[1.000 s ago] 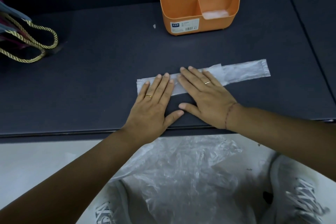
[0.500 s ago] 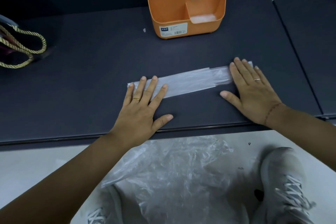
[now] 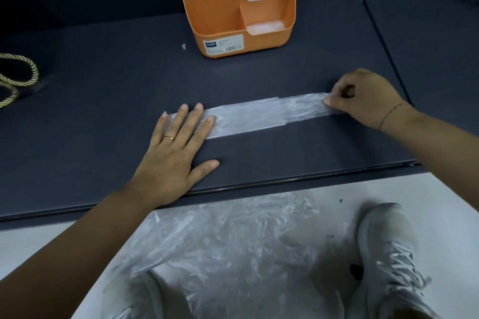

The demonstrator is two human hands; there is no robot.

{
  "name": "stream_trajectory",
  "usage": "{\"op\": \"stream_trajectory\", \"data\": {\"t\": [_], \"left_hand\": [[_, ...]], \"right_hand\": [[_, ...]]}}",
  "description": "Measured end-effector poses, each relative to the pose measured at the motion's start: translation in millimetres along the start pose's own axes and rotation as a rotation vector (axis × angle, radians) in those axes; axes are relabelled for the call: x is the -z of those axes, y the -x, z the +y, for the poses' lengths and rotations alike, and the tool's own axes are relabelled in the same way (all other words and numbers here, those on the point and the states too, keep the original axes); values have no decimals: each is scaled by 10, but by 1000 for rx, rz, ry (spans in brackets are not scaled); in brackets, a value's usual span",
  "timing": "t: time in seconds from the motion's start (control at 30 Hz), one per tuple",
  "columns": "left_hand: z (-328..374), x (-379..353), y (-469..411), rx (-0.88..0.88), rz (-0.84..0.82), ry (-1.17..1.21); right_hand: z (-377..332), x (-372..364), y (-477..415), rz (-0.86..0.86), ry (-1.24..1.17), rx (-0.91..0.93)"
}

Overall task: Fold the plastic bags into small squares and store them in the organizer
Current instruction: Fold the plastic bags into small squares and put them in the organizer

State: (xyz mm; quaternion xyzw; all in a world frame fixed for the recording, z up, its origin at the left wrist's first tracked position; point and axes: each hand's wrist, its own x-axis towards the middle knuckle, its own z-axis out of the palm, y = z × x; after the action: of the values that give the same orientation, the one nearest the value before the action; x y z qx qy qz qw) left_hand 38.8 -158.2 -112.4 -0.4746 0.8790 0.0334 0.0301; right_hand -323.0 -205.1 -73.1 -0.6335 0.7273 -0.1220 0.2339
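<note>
A clear plastic bag [image 3: 259, 115], folded into a long narrow strip, lies flat across the dark table [image 3: 285, 153]. My left hand [image 3: 178, 153] presses flat on the strip's left end with straight fingers. At the strip's right end, my right hand [image 3: 365, 100] pinches the plastic between thumb and curled fingers. The orange organizer [image 3: 238, 13] stands upright at the back of the table, with folded clear bags in its three rear compartments and one in its front right pocket.
A gold rope handle [image 3: 15, 77] of a bag pokes in at the left edge. Loose crumpled plastic bags [image 3: 228, 248] lie on the floor below the table's front edge, between two grey sneakers [image 3: 391, 261]. A seam separates another dark surface [image 3: 435, 41] at the right.
My right hand slid rightward along the strip to its end, then went from lying flat to pinching it. My left hand stayed pressing the left end.
</note>
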Motion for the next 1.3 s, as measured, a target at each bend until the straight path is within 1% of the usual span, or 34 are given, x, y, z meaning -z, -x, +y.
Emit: {"op": "stream_trajectory", "data": {"t": [0.07,0.17,0.2,0.27,0.4,0.43,0.5,0.57,0.63,0.7,0.77,0.8,0.83,0.9,0.93,1.0,1.07,1.13,1.23,1.3], "left_hand": [[17,8,5,14,31,-2],[119,31,-26,53,60,55],[197,45,-57,53,62,94],[424,77,-145,21,51,202],[1017,154,-370,-116,15,364],[1162,190,-423,-138,46,385],[1423,295,-497,-143,161,468],[1606,427,-529,-90,322,686],[1663,573,-526,10,462,978],[1622,744,-501,111,501,1199],[1532,912,-476,207,507,1350],[1482,981,-460,256,500,1405],[1413,1021,-443,305,487,1445],[1283,1060,-421,411,448,1560],[1218,1063,-416,472,428,1649],[1083,1038,-402,575,413,1790],[922,1001,-383,654,415,1854],[760,922,-346,773,400,1840],[549,671,-276,972,354,1733],[473,522,-236,1013,341,1678]], "right_hand": [[-15,57,48,-5,-200,-45],[-52,89,143,-118,-631,-169],[-57,92,178,-155,-723,-207],[-65,124,255,-211,-772,-269],[-85,263,468,-361,-752,-341],[-115,317,539,-406,-749,-336],[-223,430,684,-512,-775,-292],[-393,530,810,-616,-799,-190],[-552,591,844,-629,-840,-66],[-613,588,744,-550,-927,16],[-574,507,556,-503,-1038,48],[-545,438,458,-549,-1088,67],[-525,362,378,-646,-1124,95],[-553,182,275,-875,-1107,179],[-594,79,241,-949,-1035,216],[-701,-108,186,-1003,-850,236],[-778,-246,128,-953,-695,204],[-823,-313,127,-878,-568,192],[-811,-348,182,-852,-533,166],[-803,-365,238,-817,-506,141]]}}
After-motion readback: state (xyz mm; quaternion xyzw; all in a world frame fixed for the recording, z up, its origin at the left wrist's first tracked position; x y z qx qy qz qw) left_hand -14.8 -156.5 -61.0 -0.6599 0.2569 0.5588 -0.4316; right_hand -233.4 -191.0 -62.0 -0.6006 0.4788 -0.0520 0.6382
